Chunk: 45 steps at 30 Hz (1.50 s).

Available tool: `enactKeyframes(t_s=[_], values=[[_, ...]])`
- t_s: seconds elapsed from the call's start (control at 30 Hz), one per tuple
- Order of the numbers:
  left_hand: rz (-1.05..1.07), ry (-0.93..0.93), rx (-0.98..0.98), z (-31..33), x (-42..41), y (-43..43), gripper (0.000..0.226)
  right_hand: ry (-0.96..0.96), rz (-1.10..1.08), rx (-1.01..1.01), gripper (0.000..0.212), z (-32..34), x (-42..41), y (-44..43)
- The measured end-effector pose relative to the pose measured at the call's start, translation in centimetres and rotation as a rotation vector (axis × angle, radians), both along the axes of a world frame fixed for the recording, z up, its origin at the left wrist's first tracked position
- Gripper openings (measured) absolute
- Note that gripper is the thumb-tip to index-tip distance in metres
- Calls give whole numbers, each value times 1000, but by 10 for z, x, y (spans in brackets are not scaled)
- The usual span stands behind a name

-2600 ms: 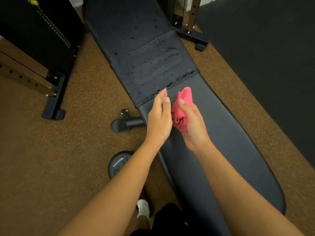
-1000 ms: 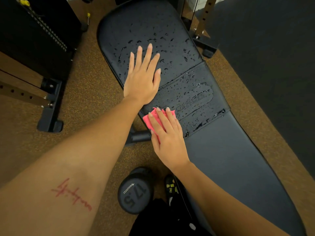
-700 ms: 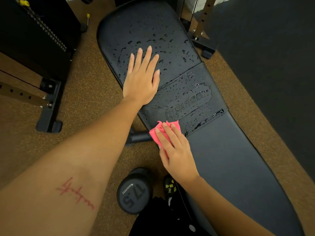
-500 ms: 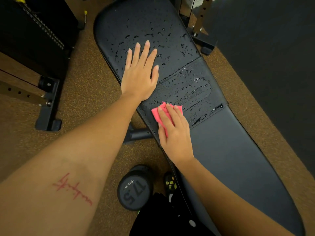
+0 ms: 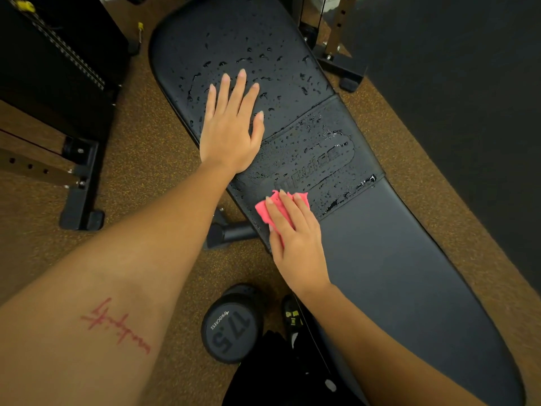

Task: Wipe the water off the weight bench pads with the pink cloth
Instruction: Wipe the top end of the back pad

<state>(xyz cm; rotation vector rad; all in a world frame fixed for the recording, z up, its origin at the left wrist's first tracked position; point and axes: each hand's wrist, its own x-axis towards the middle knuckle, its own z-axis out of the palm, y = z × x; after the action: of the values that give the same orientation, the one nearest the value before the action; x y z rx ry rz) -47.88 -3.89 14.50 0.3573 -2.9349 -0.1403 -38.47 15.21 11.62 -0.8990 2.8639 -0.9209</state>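
"Looking down over our own two arms, what do we have under us?"

"Three black pads end to end. Our left hand rests flat on the far pad, its fingers straight and released, grasping nothing. Our right hand presses the pink cloth onto the near left corner of the middle pad, with straight fingers laid over the cloth rather than clenched round it."

"Where is the water?"

"Droplets bead all over the far pad, around and beyond our left hand. The middle pad, with its embossed logo, glistens, and water pools along the seam on its right side. The near pad looks matte and dry."

"So how do we wipe this stretch well?"

"We judge it best to sweep the cloth across the middle pad toward that seam in overlapping passes, pressing into the logo's grooves where water can sit. The cloth is small and bunched, so it may need turning once it soaks. Our left hand covers wet vinyl and will have to lift before we reach the far pad."

"Anything nearby?"

"A dumbbell stands on the brown floor by our feet, well apart from the cloth."
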Motion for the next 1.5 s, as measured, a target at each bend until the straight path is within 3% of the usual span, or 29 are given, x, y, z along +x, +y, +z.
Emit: enactKeyframes(t_s=[0.1, 0.33, 0.47, 0.6, 0.73, 0.87, 1.0, 1.13, 1.37, 1.5], values=[[7, -1, -2, 0, 0, 0, 51, -4, -11, -3, 42, 6, 2, -13], [4, -13, -17, -1, 0, 0, 52, 80, 264, -24, 39, 3, 18, 0], [6, -2, -17, -1, 0, 0, 52, -2, 111, -47, 43, 0, 4, 22], [12, -7, -21, -1, 0, 1, 52, -35, 13, -21, 41, 13, -19, -16], [7, 0, -16, -1, 0, 0, 51, 10, 167, -11, 43, 19, -14, -41], [4, 6, -5, -1, 0, -1, 51, 60, 358, 4, 41, 13, -1, -8], [2, 20, -6, -2, -1, -1, 50, -12, 200, -38, 40, 2, -26, 31], [10, 21, -5, -2, 0, -1, 50, -29, 28, -31, 39, 5, -38, 15], [8, 17, 6, -1, 0, 0, 49, 7, 345, 9, 42, 2, -24, 25], [10, 18, 3, -1, 0, 0, 49, -22, 123, -14, 39, -3, -49, 52]])
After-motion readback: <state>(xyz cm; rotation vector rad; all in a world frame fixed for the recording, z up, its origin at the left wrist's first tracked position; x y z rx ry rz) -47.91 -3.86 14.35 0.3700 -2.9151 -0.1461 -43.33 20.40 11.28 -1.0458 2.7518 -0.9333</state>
